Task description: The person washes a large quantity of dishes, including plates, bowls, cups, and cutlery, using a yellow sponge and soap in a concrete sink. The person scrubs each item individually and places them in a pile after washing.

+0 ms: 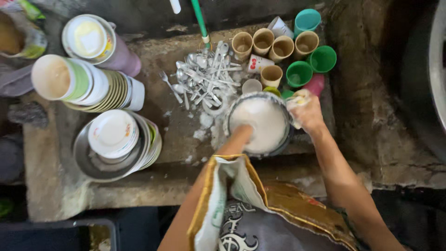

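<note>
A round metal basin point(231, 109) full of white soapy foam stands on a wet concrete slab. My left hand is plunged into the foam and hidden; only the forearm point(234, 142) shows, so I cannot see what it holds. My right hand point(305, 110) grips the basin's right rim with a soapy yellowish sponge or cloth pressed under the fingers. A pile of wet metal spoons and forks point(203, 76) lies just behind the basin to the left.
Several tan, green and teal cups point(282, 49) stand behind the basin. Stacks of plates and bowls point(114, 135), point(83, 83) fill the left side. A lidded tub point(90, 39) sits far left. A green-handled tool point(200, 21) leans at the back. My patterned apron point(251, 214) hangs below.
</note>
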